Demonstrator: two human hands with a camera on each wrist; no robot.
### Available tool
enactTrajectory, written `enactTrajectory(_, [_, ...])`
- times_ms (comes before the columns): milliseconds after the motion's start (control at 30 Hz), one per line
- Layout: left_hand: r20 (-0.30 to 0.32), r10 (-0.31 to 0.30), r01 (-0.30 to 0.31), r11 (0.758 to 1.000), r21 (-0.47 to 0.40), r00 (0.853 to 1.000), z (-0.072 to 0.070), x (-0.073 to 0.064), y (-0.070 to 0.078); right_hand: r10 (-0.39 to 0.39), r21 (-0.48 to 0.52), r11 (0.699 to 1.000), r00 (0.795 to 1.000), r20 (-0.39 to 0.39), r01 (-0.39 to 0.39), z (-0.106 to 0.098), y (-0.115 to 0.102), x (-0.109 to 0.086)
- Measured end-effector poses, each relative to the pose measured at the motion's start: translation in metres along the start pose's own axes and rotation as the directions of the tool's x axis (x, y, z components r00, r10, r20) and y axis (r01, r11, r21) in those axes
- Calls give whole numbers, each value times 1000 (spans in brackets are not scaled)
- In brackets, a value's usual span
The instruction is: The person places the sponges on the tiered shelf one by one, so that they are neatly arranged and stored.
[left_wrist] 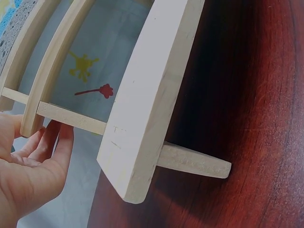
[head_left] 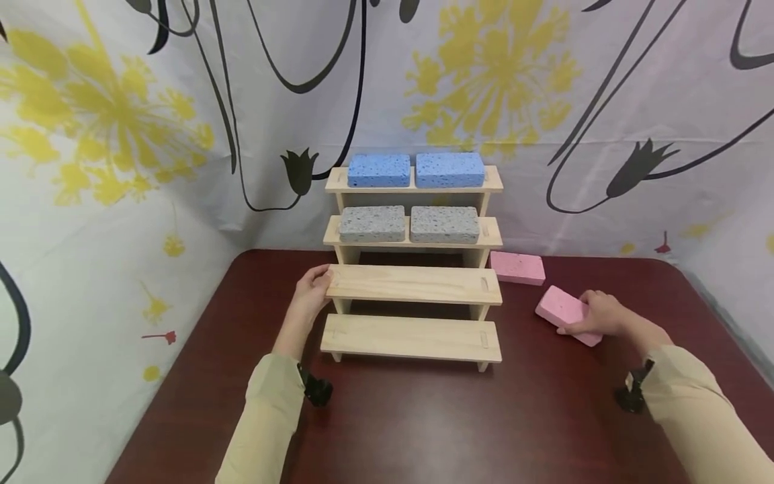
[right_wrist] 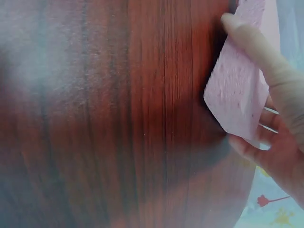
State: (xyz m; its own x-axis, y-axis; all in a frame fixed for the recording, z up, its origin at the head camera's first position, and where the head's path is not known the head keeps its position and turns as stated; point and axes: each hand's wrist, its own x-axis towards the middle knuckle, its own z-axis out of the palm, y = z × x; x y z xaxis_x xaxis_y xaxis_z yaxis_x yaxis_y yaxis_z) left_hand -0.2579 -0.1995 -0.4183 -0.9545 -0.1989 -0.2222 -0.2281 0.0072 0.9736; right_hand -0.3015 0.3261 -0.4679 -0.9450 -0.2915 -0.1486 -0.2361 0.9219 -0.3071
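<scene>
A tiered wooden rack (head_left: 411, 338) stands on the table, its two lower steps bare. My left hand (head_left: 307, 296) holds the left end of the second step from the bottom; in the left wrist view its fingers (left_wrist: 62, 147) curl under that step's end. On the right, my right hand (head_left: 605, 314) grips a pink sponge (head_left: 559, 306) across its width, thumb on the near side. The right wrist view shows this sponge (right_wrist: 232, 90) close to the tabletop; whether it touches is hard to tell. Another pink sponge (head_left: 517, 267) lies behind it, beside the rack.
Two blue sponges (head_left: 379, 171) sit side by side on the top step. Two grey sponges (head_left: 371, 224) fill the step below. The dark red wooden table (head_left: 417, 430) ends at a patterned cloth (head_left: 387, 87) hanging behind and at the sides.
</scene>
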Motion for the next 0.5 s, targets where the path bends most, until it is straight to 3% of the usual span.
enactTrajectory(200, [5,0,0,1000,16,1000,-1,-3,-3,-37,116,993,995,97,25,-17,-15,-11])
enactTrajectory(333, [-18,-7,8,1000,29,1000,-4,-5,-2,-86,164,984,991,100,69,-29,-37,-11])
enactTrajectory(500, [-11,-5,5,1000,8,1000,0,-4,0,-131,148,982,986,102,115,-50,-64,-18])
